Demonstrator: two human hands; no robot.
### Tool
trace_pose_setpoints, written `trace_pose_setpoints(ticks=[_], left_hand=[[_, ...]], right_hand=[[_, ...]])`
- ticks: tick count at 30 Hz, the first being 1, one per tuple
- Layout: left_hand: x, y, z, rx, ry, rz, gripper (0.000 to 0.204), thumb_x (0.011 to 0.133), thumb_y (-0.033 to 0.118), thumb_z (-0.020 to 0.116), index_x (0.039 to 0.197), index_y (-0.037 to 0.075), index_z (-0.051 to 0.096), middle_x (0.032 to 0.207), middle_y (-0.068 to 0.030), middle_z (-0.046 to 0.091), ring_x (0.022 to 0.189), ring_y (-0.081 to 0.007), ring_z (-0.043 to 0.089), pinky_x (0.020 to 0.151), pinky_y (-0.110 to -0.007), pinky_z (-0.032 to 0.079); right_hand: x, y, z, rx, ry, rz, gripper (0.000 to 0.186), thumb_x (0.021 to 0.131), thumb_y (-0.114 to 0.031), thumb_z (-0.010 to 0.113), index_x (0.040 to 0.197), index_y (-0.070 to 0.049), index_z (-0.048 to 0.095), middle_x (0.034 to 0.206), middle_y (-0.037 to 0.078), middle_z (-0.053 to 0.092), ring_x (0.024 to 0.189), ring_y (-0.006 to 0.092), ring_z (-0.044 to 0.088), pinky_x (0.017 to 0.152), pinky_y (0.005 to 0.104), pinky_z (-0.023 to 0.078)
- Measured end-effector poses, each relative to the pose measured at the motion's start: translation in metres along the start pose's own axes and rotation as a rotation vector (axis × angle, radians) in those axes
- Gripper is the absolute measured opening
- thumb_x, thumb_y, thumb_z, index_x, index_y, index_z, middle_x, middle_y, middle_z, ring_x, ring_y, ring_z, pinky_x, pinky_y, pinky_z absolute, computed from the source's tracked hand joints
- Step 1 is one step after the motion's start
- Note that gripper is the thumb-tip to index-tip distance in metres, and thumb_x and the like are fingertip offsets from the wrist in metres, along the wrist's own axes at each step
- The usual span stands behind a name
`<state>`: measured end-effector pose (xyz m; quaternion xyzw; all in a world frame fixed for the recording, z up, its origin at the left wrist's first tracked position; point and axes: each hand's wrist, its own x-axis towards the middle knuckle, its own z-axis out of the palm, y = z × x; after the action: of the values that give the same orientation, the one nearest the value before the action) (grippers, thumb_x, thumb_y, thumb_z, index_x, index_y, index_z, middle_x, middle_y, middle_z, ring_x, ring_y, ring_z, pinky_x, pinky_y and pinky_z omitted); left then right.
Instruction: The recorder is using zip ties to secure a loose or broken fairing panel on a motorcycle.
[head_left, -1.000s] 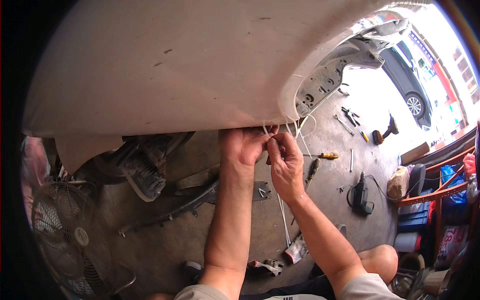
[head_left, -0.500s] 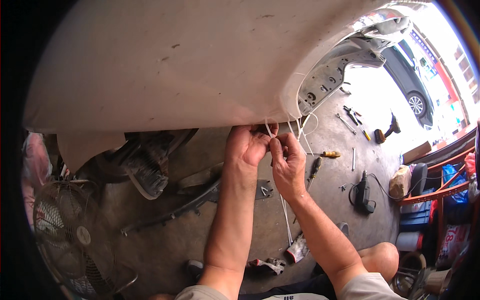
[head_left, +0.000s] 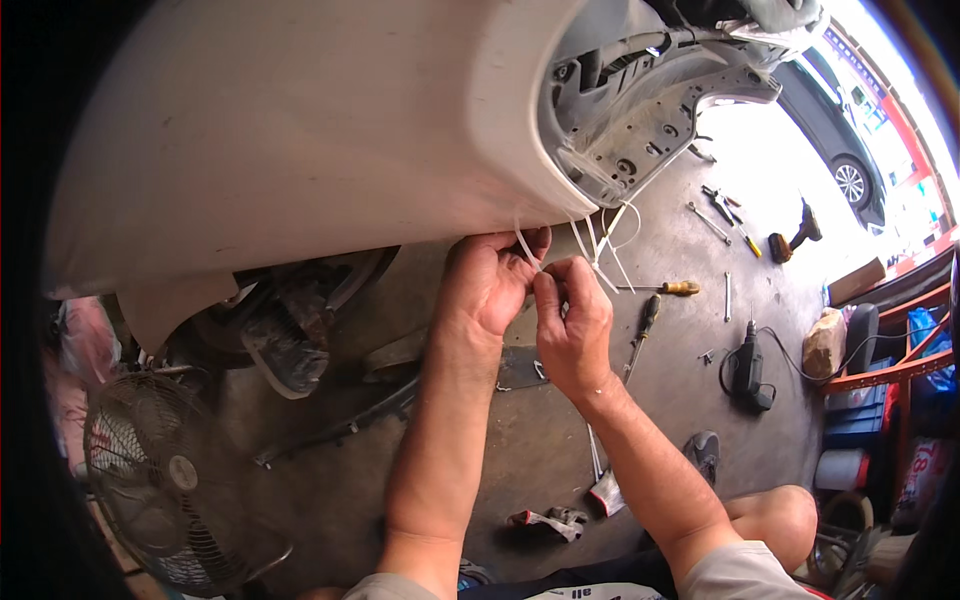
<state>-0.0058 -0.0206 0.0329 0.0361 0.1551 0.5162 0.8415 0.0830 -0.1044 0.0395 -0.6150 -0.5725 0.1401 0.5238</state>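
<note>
A thin white cable tie [head_left: 526, 247] loops down from the lower edge of a pale car body panel [head_left: 330, 130]. My right hand [head_left: 577, 325] pinches its lower end between thumb and forefinger. Just under the panel's edge, my left hand [head_left: 488, 282] is turned palm up, its fingers curled about the same tie; its fingertips are partly hidden. Right of my hands, several more white cable ties [head_left: 598, 250] hang from the panel's corner, with loose tails sticking out.
Tools lie on the floor at right: yellow-handled screwdriver [head_left: 680, 288], dark screwdriver [head_left: 648, 320], wrench [head_left: 728, 297], corded drill [head_left: 750, 372] and cordless drill [head_left: 797, 237]. A standing fan [head_left: 180, 475] is at lower left. Gloves [head_left: 552, 522] lie near my legs. An orange shelf [head_left: 890, 372] stands right.
My view has shifted, so more of the opening beyond the panel's corner shows. Both hands stay at the cable tie under the edge, with the right hand's pinch kept.
</note>
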Motion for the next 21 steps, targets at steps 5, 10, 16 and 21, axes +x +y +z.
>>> trace_pose_setpoints(ticks=[5, 10, 16, 21], left_hand=[[0.005, 0.007, -0.015, 0.075, -0.123, -0.042, 0.022, 0.083, -0.001, 0.057, 0.105, -0.005, 0.055, 0.103, -0.0131, 0.058, 0.097, -0.0239, 0.055, 0.089, -0.037, 0.047], [0.004, 0.009, -0.015, 0.044, -0.096, -0.066, 0.021, 0.086, 0.000, 0.054, 0.106, -0.006, 0.055, 0.102, -0.0141, 0.058, 0.098, -0.0248, 0.054, 0.092, -0.038, 0.045], [-0.003, 0.015, -0.015, 0.177, -0.108, -0.027, 0.022, 0.084, -0.001, 0.056, 0.106, -0.005, 0.055, 0.099, -0.0134, 0.059, 0.095, -0.0243, 0.057, 0.087, -0.037, 0.049], [-0.013, 0.017, -0.006, 0.384, -0.098, 0.024, 0.017, 0.084, -0.001, 0.054, 0.101, 0.000, 0.056, 0.089, -0.0080, 0.059, 0.082, -0.0206, 0.059, 0.077, -0.035, 0.052]], right_hand=[[-0.001, 0.001, 0.000, -0.021, 0.001, -0.057, 0.009, 0.084, -0.005, 0.059, 0.084, -0.002, 0.051, 0.079, 0.015, 0.057, 0.073, 0.0359, 0.056, 0.063, 0.0423, 0.045], [0.001, 0.004, -0.002, -0.017, -0.015, -0.053, 0.011, 0.083, -0.009, 0.061, 0.083, -0.002, 0.052, 0.081, 0.015, 0.058, 0.071, 0.0360, 0.055, 0.065, 0.0420, 0.043], [0.000, 0.004, -0.003, -0.059, -0.005, -0.069, 0.011, 0.083, -0.009, 0.060, 0.083, -0.002, 0.051, 0.080, 0.015, 0.058, 0.071, 0.0363, 0.055, 0.065, 0.0420, 0.043], [-0.002, 0.004, -0.002, -0.057, -0.011, -0.058, 0.011, 0.083, -0.007, 0.060, 0.084, -0.002, 0.051, 0.080, 0.015, 0.058, 0.071, 0.0366, 0.054, 0.065, 0.0422, 0.043]])
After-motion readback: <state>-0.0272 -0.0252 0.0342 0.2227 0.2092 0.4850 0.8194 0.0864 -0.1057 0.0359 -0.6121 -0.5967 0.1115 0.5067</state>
